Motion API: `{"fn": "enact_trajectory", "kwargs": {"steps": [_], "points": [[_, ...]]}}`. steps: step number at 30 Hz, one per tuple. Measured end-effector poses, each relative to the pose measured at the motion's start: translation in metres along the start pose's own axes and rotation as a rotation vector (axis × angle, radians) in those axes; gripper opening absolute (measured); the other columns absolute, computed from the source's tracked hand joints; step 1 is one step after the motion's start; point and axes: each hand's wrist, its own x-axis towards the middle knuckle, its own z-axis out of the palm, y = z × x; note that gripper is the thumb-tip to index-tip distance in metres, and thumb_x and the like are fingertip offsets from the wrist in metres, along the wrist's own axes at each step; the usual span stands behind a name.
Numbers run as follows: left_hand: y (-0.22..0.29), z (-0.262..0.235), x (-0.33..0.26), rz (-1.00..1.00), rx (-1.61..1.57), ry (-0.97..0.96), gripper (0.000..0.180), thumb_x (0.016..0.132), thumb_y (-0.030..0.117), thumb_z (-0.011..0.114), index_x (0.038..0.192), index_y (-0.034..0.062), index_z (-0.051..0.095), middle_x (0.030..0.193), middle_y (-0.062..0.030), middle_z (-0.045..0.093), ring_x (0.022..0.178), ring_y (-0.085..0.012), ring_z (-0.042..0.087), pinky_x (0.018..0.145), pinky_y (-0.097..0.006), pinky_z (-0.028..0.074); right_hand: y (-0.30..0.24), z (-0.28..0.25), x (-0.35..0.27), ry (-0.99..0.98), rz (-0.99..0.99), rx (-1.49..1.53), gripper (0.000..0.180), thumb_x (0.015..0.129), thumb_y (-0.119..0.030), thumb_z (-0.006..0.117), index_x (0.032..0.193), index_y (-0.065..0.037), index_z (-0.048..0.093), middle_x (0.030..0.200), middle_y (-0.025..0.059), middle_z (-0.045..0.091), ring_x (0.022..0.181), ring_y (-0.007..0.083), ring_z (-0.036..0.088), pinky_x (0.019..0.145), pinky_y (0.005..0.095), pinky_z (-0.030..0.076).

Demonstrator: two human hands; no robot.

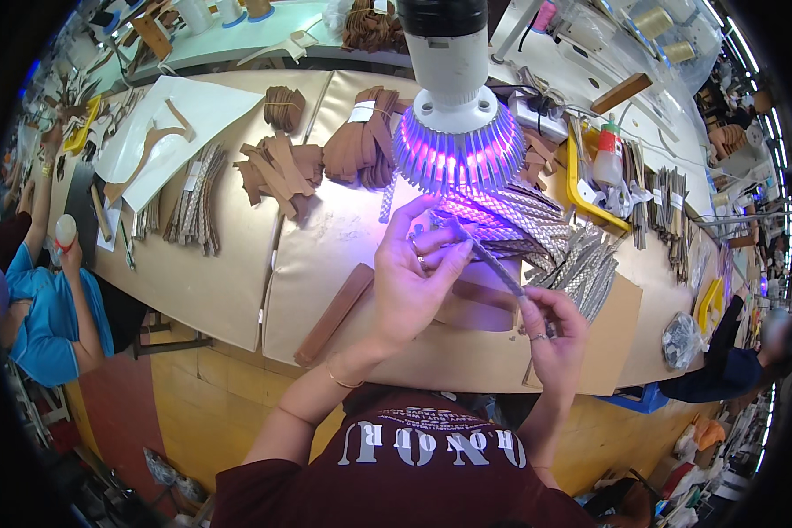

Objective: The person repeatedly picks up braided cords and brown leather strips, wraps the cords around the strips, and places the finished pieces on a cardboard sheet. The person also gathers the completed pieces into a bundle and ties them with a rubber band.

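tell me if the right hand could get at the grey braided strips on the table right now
Probably yes: the right hand is close to the grey braided strips, with nothing evident blocking the way. It holds a narrow strip, though, so it may need to let go first.

greyish strip [502, 272] at centre, purple-lit lamp [456, 145] above, grey-and-white checkered bands [581, 268] at right, brown strips [283, 176] upper left, gold table [224, 286]
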Motion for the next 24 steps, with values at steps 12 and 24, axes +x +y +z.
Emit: {"fn": "enact_trajectory", "kwargs": {"steps": [12,24], "points": [[0.006,-0.025,0.015,-0.145,-0.083,-0.044,0.048,0.094,-0.002,0.059,0.135,-0.0024,0.035,0.12,-0.0253,0.063,0.109,-0.0241,0.065,0.089,-0.034,0.058,-0.019,0.009,0.006,0.117,-0.483,-0.529,0.029,0.077,-0.005,0.078,0.105,-0.007,0.071,0.094,0.0095,0.064,0.08,0.0238,0.061,0.068,0.0321,0.049],[-0.035,0.003,-0.049,0.225,0.105,-0.024,0.041,0.093,-0.002,0.06,0.131,-0.0025,0.044,0.122,-0.02,0.062,0.106,-0.0226,0.064,0.091,-0.033,0.053,-0.047,0.013,0.011,-0.093,-0.001,-0.395,0.016,0.087,-0.015,0.073,0.094,-0.002,0.066,0.077,0.0069,0.063,0.056,0.0172,0.053,0.053,0.0301,0.04]]}}
